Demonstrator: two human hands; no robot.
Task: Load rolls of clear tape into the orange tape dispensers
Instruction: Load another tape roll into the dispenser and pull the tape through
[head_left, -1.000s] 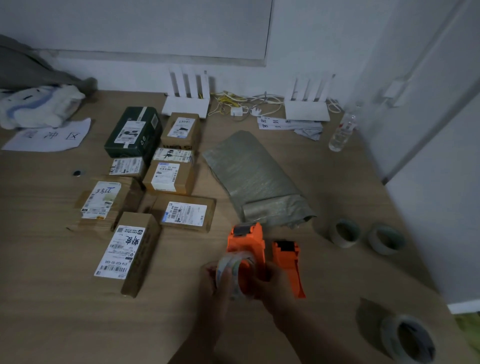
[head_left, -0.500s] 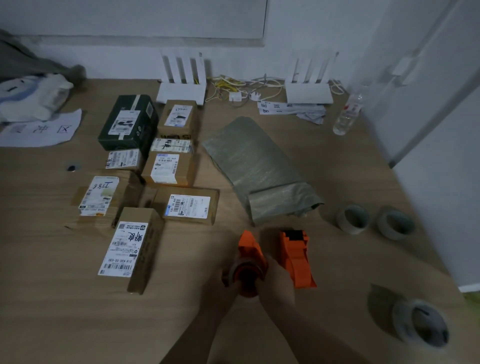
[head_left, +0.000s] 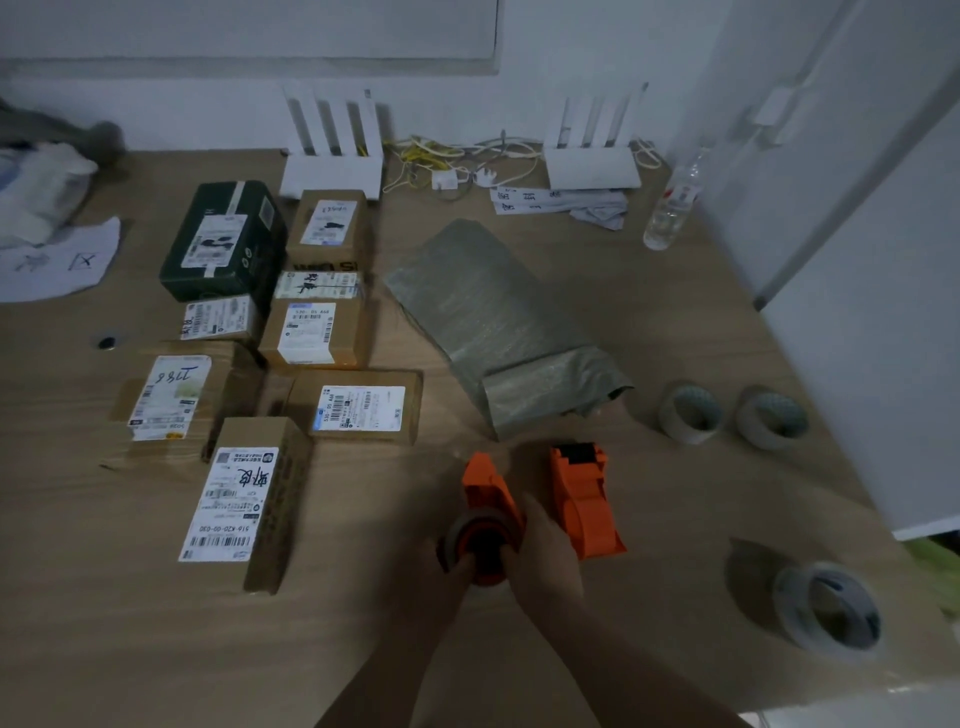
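**A:** How will that roll of clear tape (head_left: 460, 540) handle in your hands?

**B:** I'd judge it light and stiff across its ring, but slick on the outer film. Take it by the edges of the ring, not the flat sticky face. Your left hand (head_left: 441, 577) is closed around it from below, and it looks already seated on the hub of the orange dispenser (head_left: 491, 512).

**A:** And the right hand (head_left: 545, 556)?

**B:** Clamped on the dispenser body, just to the right of the roll, steadying it. The dispenser is hard plastic, likely rigid enough to squeeze firmly; mind the cutter end, which I'd expect to be sharp.

**A:** What does the roll look like?

**B:** A greyish, translucent band around an orange core, dim in this light. I can't tell whether the free end is peeled up.

**A:** Where's the rest?

**B:** The second orange dispenser (head_left: 584, 501) stands on the worktop (head_left: 130, 623) just beyond your right hand, unloaded as far as I can see. Two more rolls (head_left: 691, 413) sit farther off to the right, and a bigger roll (head_left: 826, 608) lies nearer you on that side.
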